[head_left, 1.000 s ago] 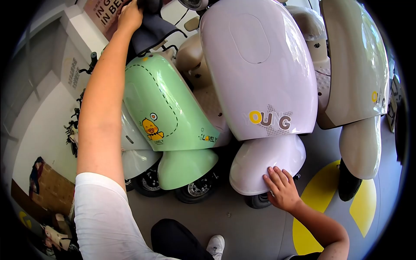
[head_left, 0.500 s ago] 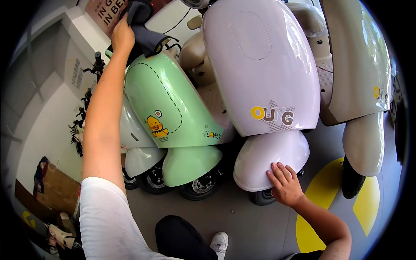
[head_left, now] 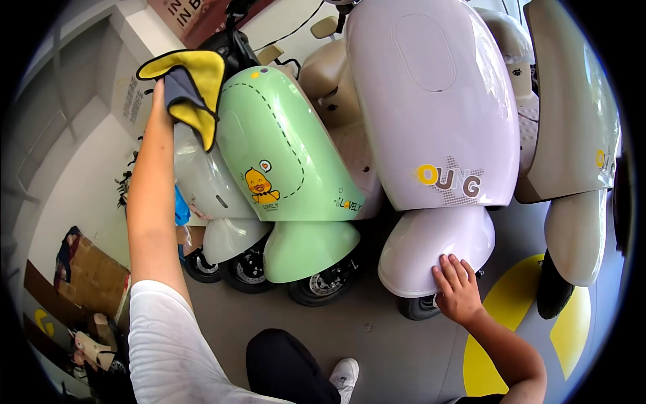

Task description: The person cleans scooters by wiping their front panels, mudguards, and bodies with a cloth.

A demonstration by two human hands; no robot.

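Observation:
A yellow and grey cloth with dark edging hangs from my left hand, up at the left near the handlebar of a green scooter. Most of that hand's fingers are hidden by the cloth. My right hand lies flat on the front fender of a lilac scooter, its fingers slightly apart and nothing held in them. A duck sticker shows on the green scooter's front panel.
A pale grey scooter stands left of the green one, and a beige scooter at the far right. Cardboard leans at the lower left. Yellow shapes mark the grey floor. A white shoe shows below.
My left hand has moved left and down from the green scooter's handlebar, and the cloth's yellow side now shows. The scooters appear farther right in view. My right hand stays on the lilac fender.

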